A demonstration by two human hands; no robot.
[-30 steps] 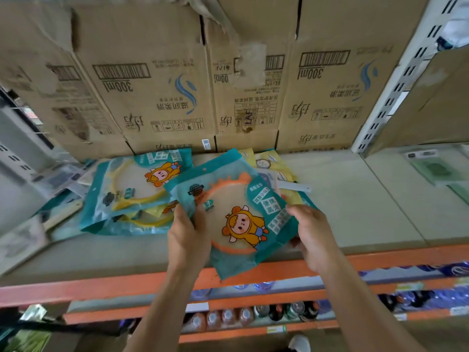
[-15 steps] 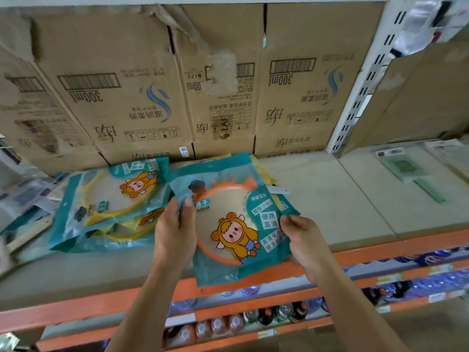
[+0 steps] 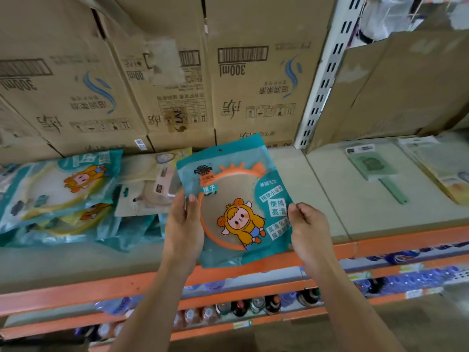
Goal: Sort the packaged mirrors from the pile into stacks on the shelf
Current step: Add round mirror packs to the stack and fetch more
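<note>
A teal packaged mirror [image 3: 237,199] with an orange rim and a cartoon figure is held up over the shelf's front edge. My left hand [image 3: 184,224] grips its left side and my right hand [image 3: 308,228] grips its right side. To the left on the shelf [image 3: 286,189] lies a pile of teal mirror packs with yellow rims [image 3: 58,194]. A beige pack [image 3: 149,189] lies between the pile and the held one.
Cardboard boxes [image 3: 253,85] fill the back of the shelf. A white slotted upright [image 3: 324,72] divides the bays. A green handled mirror pack [image 3: 373,168] and other packs [image 3: 446,174] lie in the right bay. Bottles [image 3: 241,306] stand on the lower shelves behind orange rails.
Both hands have carried the orange-rimmed pack to the right, away from the pile, and turned it more upright. The beige pack underneath is now uncovered.
</note>
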